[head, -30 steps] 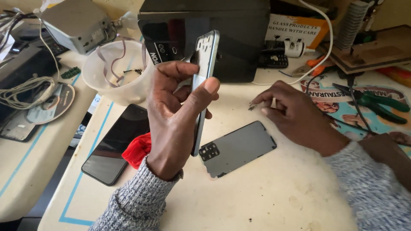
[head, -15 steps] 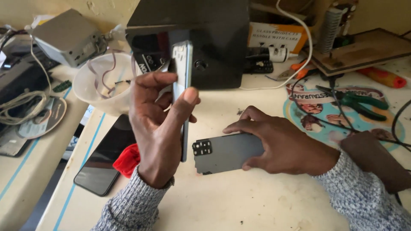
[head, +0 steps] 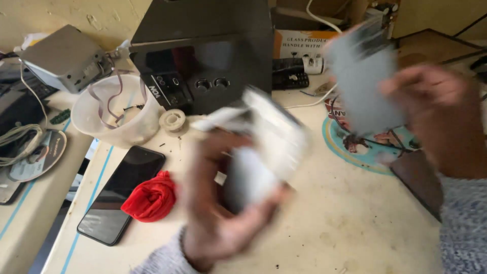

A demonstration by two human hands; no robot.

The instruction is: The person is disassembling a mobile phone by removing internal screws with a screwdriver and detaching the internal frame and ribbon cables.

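Note:
Both hands are blurred by motion. My left hand (head: pixel 218 213) is raised over the middle of the table, shut on a phone body (head: pixel 274 147) that shows pale and tilted. My right hand (head: pixel 436 116) is lifted at the right, holding a grey phone back cover (head: pixel 362 86) up in the air, well above the table.
A black phone (head: pixel 119 195) lies face up at the left with a red cloth (head: pixel 151 199) beside it. Behind stand a white plastic bowl (head: pixel 114 114), a black box-shaped machine (head: pixel 203 56), a grey box (head: pixel 63 58) and a round printed mat (head: pixel 368 147). Cables and a disc lie far left.
My right hand has picked the grey back cover up off the table and raised it to the right. My left hand has tilted the phone body and moved toward the centre.

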